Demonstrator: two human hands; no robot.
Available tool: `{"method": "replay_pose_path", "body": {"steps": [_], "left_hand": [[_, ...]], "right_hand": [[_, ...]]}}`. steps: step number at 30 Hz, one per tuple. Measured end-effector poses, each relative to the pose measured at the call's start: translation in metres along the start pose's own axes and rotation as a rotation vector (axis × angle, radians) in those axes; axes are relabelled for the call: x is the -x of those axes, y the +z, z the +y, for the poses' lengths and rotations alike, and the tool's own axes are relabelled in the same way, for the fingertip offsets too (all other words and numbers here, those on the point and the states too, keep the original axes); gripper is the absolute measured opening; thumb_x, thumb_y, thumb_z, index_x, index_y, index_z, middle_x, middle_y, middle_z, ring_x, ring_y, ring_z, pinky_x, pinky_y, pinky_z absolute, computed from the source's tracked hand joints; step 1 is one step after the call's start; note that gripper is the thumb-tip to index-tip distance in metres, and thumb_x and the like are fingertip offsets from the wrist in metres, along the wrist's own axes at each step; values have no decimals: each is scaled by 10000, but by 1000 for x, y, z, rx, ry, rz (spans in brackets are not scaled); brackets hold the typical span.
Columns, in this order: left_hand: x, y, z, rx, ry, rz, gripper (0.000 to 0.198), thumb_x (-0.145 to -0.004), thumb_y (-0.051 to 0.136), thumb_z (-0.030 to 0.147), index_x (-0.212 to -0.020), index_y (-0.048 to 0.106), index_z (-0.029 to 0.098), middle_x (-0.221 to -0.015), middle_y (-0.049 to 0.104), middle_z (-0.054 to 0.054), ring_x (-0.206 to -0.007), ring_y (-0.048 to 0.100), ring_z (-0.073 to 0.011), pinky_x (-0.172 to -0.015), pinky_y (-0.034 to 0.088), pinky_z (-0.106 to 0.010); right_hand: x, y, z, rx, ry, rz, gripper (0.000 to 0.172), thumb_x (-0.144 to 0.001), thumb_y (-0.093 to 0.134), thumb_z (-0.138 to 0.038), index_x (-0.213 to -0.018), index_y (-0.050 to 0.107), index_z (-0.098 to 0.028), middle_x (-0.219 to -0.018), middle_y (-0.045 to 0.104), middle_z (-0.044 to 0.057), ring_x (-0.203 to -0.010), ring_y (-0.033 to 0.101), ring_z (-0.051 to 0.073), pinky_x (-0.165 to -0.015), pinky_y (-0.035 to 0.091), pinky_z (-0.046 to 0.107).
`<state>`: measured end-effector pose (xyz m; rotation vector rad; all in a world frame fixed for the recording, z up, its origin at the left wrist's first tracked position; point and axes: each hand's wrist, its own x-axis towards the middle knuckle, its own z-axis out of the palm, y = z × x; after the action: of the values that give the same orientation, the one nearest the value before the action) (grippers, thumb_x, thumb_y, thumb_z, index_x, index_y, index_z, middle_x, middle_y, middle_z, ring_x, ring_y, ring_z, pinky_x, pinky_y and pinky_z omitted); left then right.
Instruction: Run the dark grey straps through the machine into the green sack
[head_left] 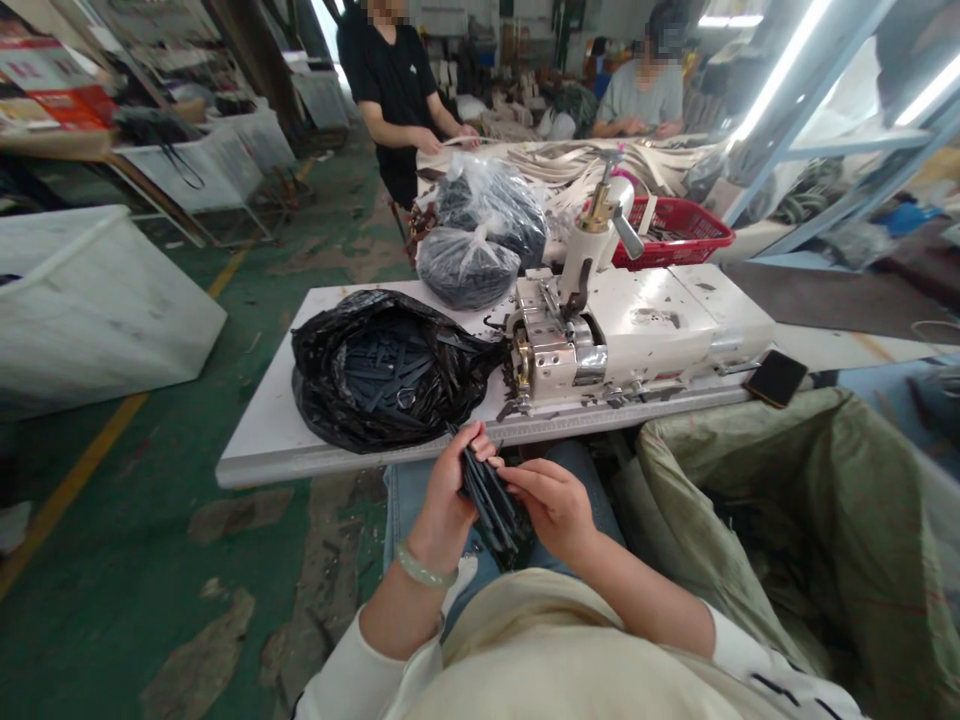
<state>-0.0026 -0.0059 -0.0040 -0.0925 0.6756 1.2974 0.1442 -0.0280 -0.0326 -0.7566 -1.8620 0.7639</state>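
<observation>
- Dark strips (491, 505) are held in the left hand's (454, 480) closed grip, in front of the black bag (319, 400).
- They seem pinched by the right hand's (559, 505) narrow grip — apparently being sorted.
- A steady left hold seems called for.

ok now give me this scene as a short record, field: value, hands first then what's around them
left hand: closed around a strip bundle, pale bracelet on its wrist
right hand: fingers at the bundle, grip unclear
table: open black bag with loose dark strips, left of a pale machine
behind the bag: tied clear bags, dark contents
behind the machine: red basket
by the machine's right end: phone
lower right: open green sack
background: person in black, person in grey
</observation>
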Motion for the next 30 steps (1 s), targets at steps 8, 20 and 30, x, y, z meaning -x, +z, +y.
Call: {"method": "replay_pose_path", "body": {"steps": [8, 20, 30], "left_hand": [[-1, -3, 1, 87, -88, -43, 159, -889, 477, 143, -732, 493, 164, -532, 430, 70, -425, 458, -38, -459, 447, -156], [-4, -13, 24, 94, -98, 42, 214, -925, 400, 136, -746, 517, 138, -488, 409, 78, -373, 416, -30, -433, 443, -152], [21, 0, 19, -354, -308, -93, 140, -816, 645, 245, -867, 594, 125, -514, 429, 74, -395, 386, -34, -398, 396, -158]], "right_hand": [[8, 1, -5, 87, -170, 158, 395, -881, 476, -63, -1203, 629, -232, -810, 678, 56, -700, 635, 150, -633, 538, 254], [9, -3, -10, -315, 304, 382, 167, -875, 575, -195, -952, 714, -243, -665, 620, 1, -559, 581, 119, -561, 493, 256], [-18, -20, 5, -949, 638, 557, 169, -754, 728, -333, -829, 720, -182, -570, 591, -14, -471, 484, 57, -461, 392, 165]]}}
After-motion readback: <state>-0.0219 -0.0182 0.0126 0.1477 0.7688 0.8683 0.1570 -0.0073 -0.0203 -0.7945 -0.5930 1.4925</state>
